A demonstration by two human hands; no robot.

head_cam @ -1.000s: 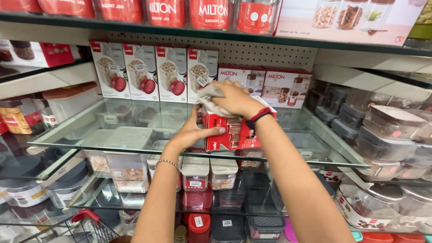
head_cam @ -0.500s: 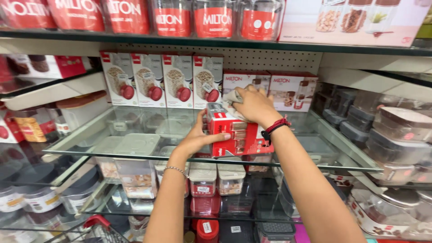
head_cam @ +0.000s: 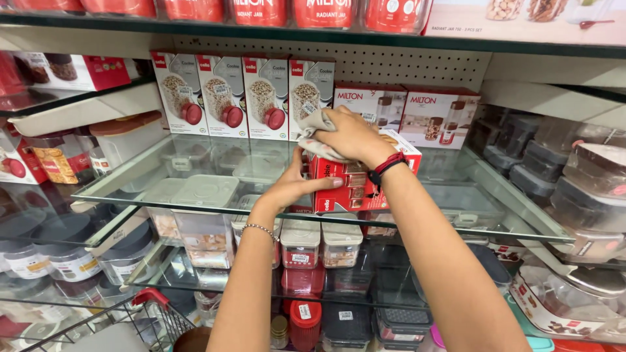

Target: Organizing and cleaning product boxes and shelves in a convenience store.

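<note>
Head view: shop shelving, glass shelf (head_cam: 195,163) backed by row of white jar boxes (head_cam: 241,94). Red box (head_cam: 345,186) stood on shelf near front edge. Left hand (head_cam: 297,189) lay open, braced against box side. Right hand (head_cam: 349,137) closed on grey cloth (head_cam: 313,133), pressed on box top. Best wiped with box held steady, light strokes.

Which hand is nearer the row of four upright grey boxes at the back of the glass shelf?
Right. The right hand, holding a cloth, sits just before the grey boxes; the left hand is lower, on the red box.
</note>
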